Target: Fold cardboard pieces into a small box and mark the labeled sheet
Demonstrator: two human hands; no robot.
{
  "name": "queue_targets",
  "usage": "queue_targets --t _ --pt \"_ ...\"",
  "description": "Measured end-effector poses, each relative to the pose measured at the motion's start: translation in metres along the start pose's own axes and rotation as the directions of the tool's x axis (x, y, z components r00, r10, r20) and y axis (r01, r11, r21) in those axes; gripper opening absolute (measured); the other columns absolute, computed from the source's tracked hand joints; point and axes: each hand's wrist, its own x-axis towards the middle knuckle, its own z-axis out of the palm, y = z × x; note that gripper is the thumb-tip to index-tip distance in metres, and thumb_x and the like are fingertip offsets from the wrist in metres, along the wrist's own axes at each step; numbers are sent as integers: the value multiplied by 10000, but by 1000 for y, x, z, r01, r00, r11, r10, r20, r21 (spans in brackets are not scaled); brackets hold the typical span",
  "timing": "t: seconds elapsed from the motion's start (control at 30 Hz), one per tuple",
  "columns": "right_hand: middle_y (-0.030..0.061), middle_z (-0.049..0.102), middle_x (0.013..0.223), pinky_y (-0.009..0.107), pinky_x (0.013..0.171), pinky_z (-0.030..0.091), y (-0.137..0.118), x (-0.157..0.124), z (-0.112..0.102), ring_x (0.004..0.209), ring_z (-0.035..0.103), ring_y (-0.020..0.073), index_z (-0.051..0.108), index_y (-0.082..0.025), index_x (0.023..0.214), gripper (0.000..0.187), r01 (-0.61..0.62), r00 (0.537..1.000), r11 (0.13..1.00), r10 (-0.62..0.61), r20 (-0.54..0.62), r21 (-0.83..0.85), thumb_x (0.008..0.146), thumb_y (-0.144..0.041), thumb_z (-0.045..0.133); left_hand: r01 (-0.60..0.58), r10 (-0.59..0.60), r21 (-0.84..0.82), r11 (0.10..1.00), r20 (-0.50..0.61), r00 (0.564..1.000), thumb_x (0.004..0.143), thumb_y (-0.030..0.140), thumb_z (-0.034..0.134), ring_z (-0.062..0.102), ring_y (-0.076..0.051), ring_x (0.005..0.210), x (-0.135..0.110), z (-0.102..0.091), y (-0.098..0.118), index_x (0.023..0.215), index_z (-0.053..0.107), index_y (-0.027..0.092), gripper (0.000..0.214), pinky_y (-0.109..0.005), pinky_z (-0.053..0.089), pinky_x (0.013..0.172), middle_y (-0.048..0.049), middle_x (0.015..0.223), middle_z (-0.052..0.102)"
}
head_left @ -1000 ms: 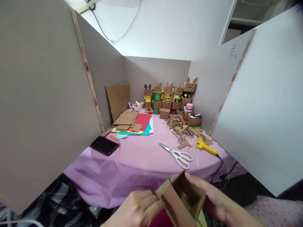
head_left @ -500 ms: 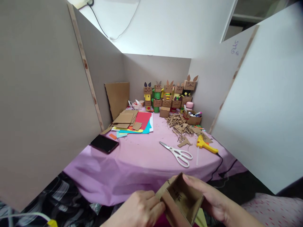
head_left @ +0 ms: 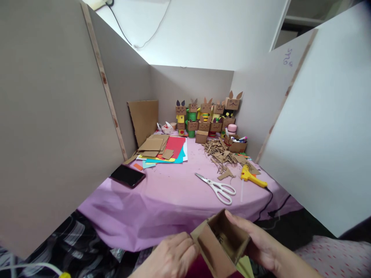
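Note:
A small cardboard box with its open side facing up is held below the table's front edge. Dark marks show on its inner wall. My right hand grips the box's right side, thumb over the top rim. At its left, my left hand has curled fingers pressed to a cardboard flap on that side. On the table beyond lie white-handled scissors, partly spread, and a yellow glue gun with a clear glue stick beside it.
Cardboard pieces and coloured paper lie left of centre, near a black phone. Cardboard scraps are heaped at right, beside a marker box. Cardboard animal figures stand at the back. Panels flank the table.
The box has tilted and shifted slightly, so the flap on its left shows wider. My left hand has moved a little left and down; the table things stay put.

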Motion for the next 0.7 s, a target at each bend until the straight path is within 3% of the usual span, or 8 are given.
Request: queue_targets --t 0.13,0.23,0.37,0.53,0.7 --pt "51 762 855 313 721 492 0 -1 -1 742 688 200 721 -229 889 298 37 996 998 -41 80 56 817 -504 633 59 -76 -137 989 -128 989 968 163 384 540 -134 634 -4 6 -4 882 503 186 149 -228 427 579 -21 762 616" --pt "59 758 876 329 824 473 -1 -2 -1 730 675 175 710 -217 882 286 67 992 996 -73 108 53 866 -474 585 30 -77 -214 976 -214 974 965 183 413 575 -129 666 -4 4 -7 970 532 193 119 -212 443 601 -16 761 628" --pt "44 748 879 345 873 451 -4 -3 2 731 659 167 701 -227 873 270 108 989 994 -107 99 -2 859 -475 593 45 -86 -221 974 -182 980 963 221 440 601 -138 700 0 -1 -6 1025 544 194 124 -217 459 625 -31 810 665" --pt "27 750 871 335 844 462 -8 -7 9 854 682 220 712 -270 867 274 110 992 994 -108 65 -26 733 -509 719 45 -81 -155 987 -233 969 949 239 471 536 -143 590 4 6 -5 939 547 183 95 -238 395 516 -14 722 631" --pt "33 754 873 357 890 450 -10 -10 11 946 678 246 706 -265 899 329 107 992 991 -101 72 -76 703 -527 739 -13 5 -104 994 -80 997 960 153 394 523 -159 625 2 2 -5 919 554 158 166 -273 384 544 -34 761 629"
